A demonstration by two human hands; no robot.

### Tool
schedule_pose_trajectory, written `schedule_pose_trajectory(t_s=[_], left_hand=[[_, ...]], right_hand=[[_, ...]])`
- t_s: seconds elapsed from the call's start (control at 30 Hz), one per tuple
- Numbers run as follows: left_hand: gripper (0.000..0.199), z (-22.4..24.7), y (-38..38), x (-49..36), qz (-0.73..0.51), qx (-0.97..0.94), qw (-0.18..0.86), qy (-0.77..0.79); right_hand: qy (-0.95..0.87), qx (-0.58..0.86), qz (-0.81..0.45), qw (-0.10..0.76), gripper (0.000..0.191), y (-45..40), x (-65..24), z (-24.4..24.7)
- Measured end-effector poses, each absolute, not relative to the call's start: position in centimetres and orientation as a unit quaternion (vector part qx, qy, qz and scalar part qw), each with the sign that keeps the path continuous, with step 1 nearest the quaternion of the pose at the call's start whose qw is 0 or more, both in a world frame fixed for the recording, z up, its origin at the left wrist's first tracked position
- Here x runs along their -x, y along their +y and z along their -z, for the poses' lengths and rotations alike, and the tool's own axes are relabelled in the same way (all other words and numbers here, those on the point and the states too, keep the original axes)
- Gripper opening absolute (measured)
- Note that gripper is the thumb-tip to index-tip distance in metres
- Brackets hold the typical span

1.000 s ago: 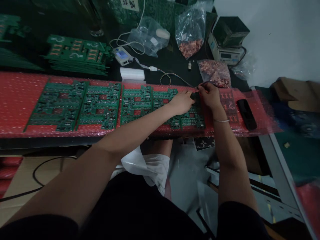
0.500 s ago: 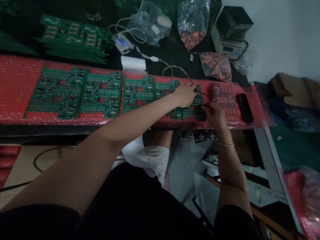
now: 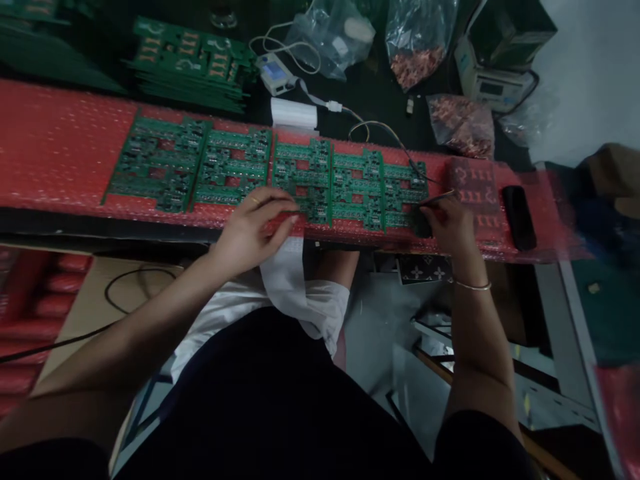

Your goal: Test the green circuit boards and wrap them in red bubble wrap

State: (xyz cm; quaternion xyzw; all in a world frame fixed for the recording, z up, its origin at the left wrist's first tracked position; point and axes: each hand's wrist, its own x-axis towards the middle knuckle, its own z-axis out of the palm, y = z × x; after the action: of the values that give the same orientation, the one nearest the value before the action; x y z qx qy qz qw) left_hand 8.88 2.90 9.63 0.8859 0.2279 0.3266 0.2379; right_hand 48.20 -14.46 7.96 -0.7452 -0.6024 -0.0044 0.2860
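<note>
My left hand [image 3: 257, 227] is at the front table edge, its thumb and index fingertips nearly meeting at the top of a white paper strip [image 3: 285, 267] that hangs down over my lap. A thin dark stick-like tool [image 3: 441, 197] is pinched in my right hand [image 3: 454, 223], just right of the last green circuit board [image 3: 400, 200]. A thin cable [image 3: 390, 130] runs from a small white device with a screen [image 3: 275, 72] towards my right hand; its end is hard to make out. Several more boards [image 3: 233, 163] lie in a row to the left.
Red bubble wrap [image 3: 60, 147] covers the table front. Behind are a stack of boards [image 3: 193, 63], a white paper roll [image 3: 294, 113], bags of copper-coloured parts [image 3: 463, 123] and a scale [image 3: 495, 90]. A black oblong object [image 3: 519, 217] lies at the right.
My left hand has moved from the right-hand boards back to the front edge, by the paper strip, whose top is higher. My right hand stays beside the last board. The view has shifted.
</note>
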Motion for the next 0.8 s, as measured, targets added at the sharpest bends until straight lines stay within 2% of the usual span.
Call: schedule_pose_trajectory(t_s=[0.2,0.47,0.63,0.8], left_hand=[[0.014,-6.1,0.8,-2.8,-0.282,-0.880,0.229,0.306],[0.013,-1.0,0.6,-1.5,-0.279,-0.881,0.210,0.320],[0.011,-1.3,0.7,-0.9,-0.279,-0.882,0.210,0.315],[0.007,-5.3,0.0,-1.6,-0.323,-0.866,0.234,0.303]], right_hand=[[-0.590,0.768,0.047,0.246,0.029,-14.6,-48.9,-7.3],[-0.595,0.755,0.079,0.263,0.024,-14.6,-49.3,-6.9],[-0.604,0.746,0.091,0.267,0.026,-14.4,-49.3,-6.8],[-0.580,0.773,0.046,0.252,0.027,-14.2,-48.4,-7.7]])
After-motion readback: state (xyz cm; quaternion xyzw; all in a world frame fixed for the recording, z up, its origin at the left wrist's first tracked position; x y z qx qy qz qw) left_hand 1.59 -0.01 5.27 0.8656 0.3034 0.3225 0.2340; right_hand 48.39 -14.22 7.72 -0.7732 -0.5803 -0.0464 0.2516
